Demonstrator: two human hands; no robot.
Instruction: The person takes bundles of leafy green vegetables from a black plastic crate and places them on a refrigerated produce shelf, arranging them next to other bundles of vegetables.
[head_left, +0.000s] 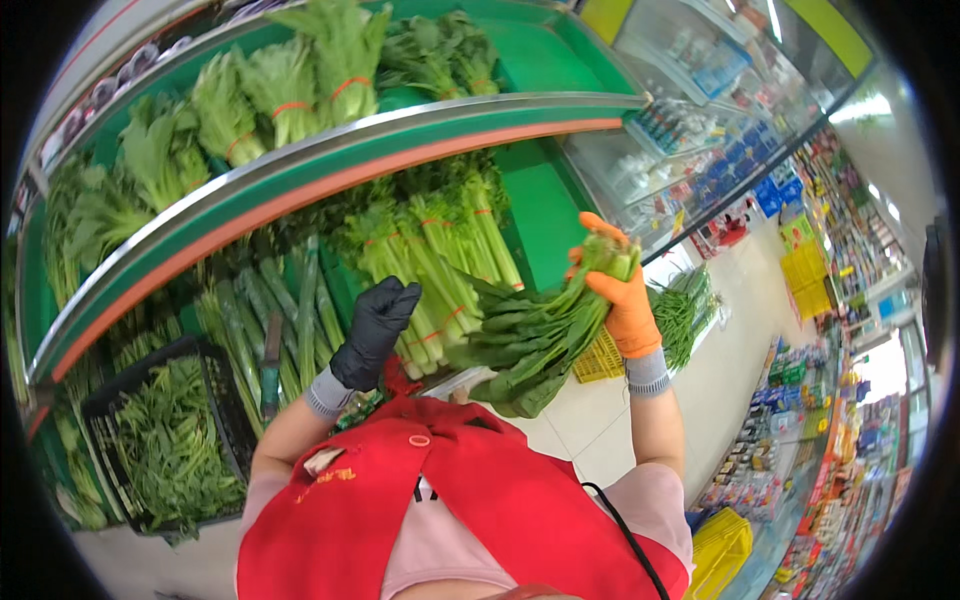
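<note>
My right hand (619, 300), in an orange glove with a grey knit cuff, grips a bunch of leafy greens (540, 330) by its pale stem ends. The dark leaves hang down and leftward across the front of the lower shelf. My left hand (375, 326), in a black glove, is curled into a fist with nothing visible in it. It is beside celery bunches (420, 285) tied with red bands. Left of that hand, long leeks or large scallions (292, 315) lie on the shelf.
An upper green shelf (536, 56) with a metal edge holds banded leafy bunches (289, 94). A black crate (217, 397) of loose greens stands at lower left. Green bundles (679, 315) lie right of my right hand, near a yellow basket (600, 360). Stocked grocery shelves (780, 435) line the right.
</note>
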